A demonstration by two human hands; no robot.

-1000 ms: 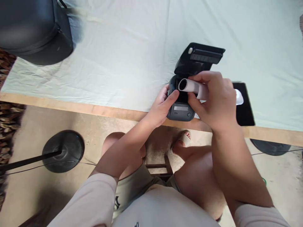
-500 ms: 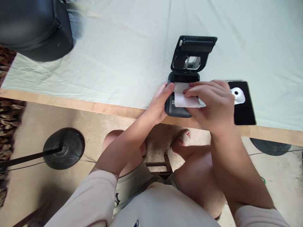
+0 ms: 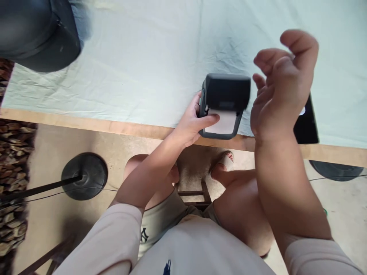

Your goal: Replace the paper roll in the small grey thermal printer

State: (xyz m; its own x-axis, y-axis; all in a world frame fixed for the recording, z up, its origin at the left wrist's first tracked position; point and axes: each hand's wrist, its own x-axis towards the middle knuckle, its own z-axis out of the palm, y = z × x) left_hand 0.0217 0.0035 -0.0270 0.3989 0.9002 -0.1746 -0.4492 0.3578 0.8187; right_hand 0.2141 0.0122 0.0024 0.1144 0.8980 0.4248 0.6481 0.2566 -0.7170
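On our bench [image 3: 137, 76], the left hand [image 3: 189, 125] grips the printer [image 3: 228, 89], thumb best laid lightly over the paper [image 3: 228, 122]; our right hand [image 3: 282, 89], loosely curled, holds nothing.

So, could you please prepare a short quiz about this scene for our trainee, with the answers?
1. What does the left hand hold?
a) the black case
b) the dark device
c) a sandal
2. True or false: the right hand grips the white paper.
3. Fill in: in the picture, the flat black slab lies to the ____ of the device.
Key: 1 b; 2 false, the white paper shows in the device; 3 right.
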